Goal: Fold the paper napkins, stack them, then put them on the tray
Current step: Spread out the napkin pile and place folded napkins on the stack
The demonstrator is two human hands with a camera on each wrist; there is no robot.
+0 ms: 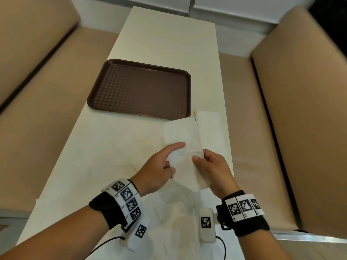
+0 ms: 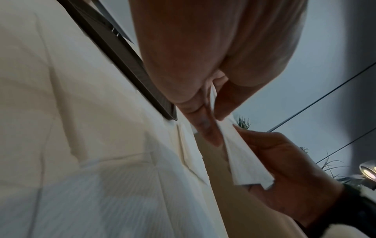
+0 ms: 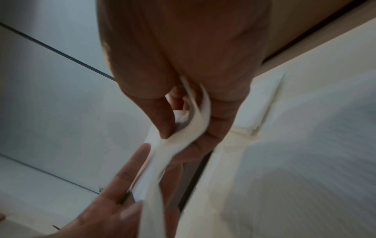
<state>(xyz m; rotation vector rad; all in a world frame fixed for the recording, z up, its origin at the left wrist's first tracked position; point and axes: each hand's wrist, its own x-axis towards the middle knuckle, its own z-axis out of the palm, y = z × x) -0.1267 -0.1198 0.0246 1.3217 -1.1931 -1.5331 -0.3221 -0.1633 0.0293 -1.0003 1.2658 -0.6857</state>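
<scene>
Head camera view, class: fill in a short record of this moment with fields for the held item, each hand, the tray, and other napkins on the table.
held item: white paper napkin, lifted off the table, partly folded
left hand: pinches the napkin's left edge
right hand: pinches its right edge
tray: brown rectangular plastic tray, nothing on it
other napkins: folded white napkin lying flat right of the held one; loose white napkins near the wrists
surface: cream table
</scene>
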